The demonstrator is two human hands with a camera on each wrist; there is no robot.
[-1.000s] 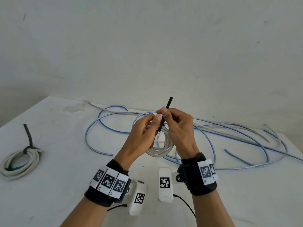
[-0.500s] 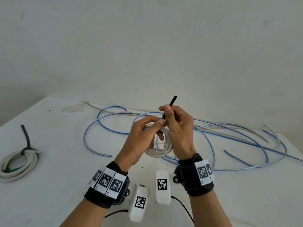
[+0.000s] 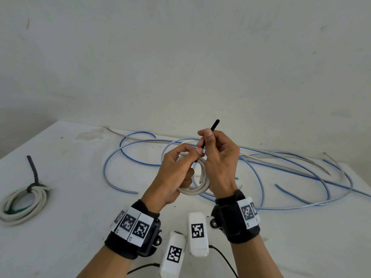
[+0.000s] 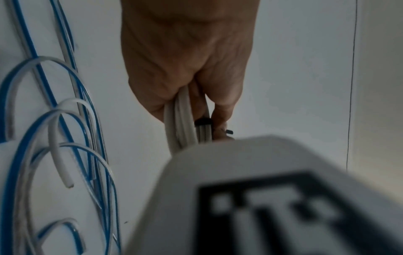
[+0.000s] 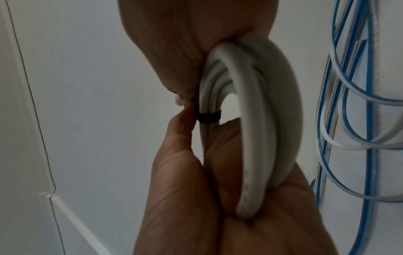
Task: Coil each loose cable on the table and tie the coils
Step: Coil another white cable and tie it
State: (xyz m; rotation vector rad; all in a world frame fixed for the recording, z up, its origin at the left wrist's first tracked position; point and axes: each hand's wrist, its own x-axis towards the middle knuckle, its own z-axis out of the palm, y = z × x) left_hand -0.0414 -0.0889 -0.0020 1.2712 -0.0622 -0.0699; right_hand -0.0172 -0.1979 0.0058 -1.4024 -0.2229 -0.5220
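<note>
Left hand (image 3: pixel 176 173) grips white coil (image 3: pixel 197 189) above tabletop (image 3: pixel 80 217), right hand (image 3: pixel 218 157) fingers pinch black tie (image 3: pixel 212 130) wrapped round coil's top, tail's long axis pointing 1 o'clock, right hand nearer for cinching.

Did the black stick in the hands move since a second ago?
Yes. The black tie's free end has tipped to the right. Against the blue cable loops on the table, it now leans more steeply right above the right hand.
</note>
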